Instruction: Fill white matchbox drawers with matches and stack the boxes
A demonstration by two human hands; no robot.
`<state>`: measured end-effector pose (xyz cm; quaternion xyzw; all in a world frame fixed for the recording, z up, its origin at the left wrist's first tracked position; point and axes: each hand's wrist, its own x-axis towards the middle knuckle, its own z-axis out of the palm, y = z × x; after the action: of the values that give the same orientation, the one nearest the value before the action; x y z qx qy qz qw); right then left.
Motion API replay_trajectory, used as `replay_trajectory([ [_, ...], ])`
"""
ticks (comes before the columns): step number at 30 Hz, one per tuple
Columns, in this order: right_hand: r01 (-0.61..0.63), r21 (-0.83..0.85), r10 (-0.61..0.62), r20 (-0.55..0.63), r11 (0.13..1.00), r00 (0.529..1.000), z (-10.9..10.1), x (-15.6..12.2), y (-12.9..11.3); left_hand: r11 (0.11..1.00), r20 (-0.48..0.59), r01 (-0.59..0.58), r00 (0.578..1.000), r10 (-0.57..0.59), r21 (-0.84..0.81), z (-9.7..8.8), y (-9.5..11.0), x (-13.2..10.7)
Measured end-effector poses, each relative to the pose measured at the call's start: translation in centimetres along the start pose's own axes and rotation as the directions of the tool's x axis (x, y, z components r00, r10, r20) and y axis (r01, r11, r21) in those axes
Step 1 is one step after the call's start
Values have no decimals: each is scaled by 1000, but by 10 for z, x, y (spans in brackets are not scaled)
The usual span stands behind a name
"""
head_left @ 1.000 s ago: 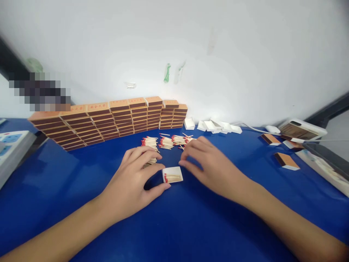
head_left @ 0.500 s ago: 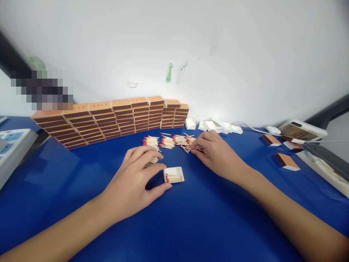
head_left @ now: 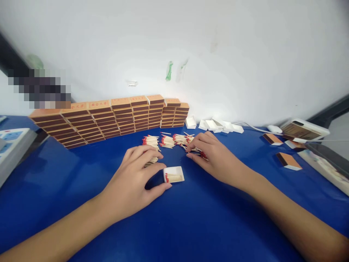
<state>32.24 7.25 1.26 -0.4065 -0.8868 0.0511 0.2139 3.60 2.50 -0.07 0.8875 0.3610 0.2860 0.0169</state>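
A small white matchbox tray point(head_left: 173, 174) with a few red-tipped matches in it lies on the blue table point(head_left: 174, 218). My left hand point(head_left: 136, 176) steadies the tray, thumb and forefinger at its left end, fingers curled. Behind it lie loose heaps of red-tipped matches point(head_left: 167, 141). My right hand point(head_left: 211, 156) rests on the right end of the heaps, fingers closed round a small bunch of matches point(head_left: 202, 155).
A long wall of stacked orange matchboxes point(head_left: 109, 118) runs along the back. Empty white trays point(head_left: 218, 126) lie back right. Orange box sleeves point(head_left: 288, 161) and a phone point(head_left: 302, 130) sit at the right. A white power strip point(head_left: 13, 145) is at the left.
My right hand went from beside the tray back to the match heap, closed on a bunch, and has drawn slightly toward me. My left hand and the tray stayed put.
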Motion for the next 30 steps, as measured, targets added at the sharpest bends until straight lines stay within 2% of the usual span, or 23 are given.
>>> replay_trajectory([
  [4, -27, -39, 26, -25, 999, 999, -6, -2, 16, 1000, 4, 2, 1000, -2, -1, 0, 0, 0],
  [9, -27, -58, 27, -2, 998, 1000, -8, -3, 31, 1000, 7, 3, 1000, -3, -7, -1, 0, 1],
  [13, -25, -82, 29, 51, 996, 998, -4, -3, 29, 1000, 4, 5, 1000, -5, -5, -1, 0, 1],
  [23, -1, -101, 10, 85, 995, 996, -9, -1, 13, 1000, 11, 7, 1000, -7, -7, -1, -1, -1],
  [30, 13, -109, -2, 103, 994, 995, -5, -2, 22, 1000, 9, -6, 1000, 6, -5, 1, -1, 1],
])
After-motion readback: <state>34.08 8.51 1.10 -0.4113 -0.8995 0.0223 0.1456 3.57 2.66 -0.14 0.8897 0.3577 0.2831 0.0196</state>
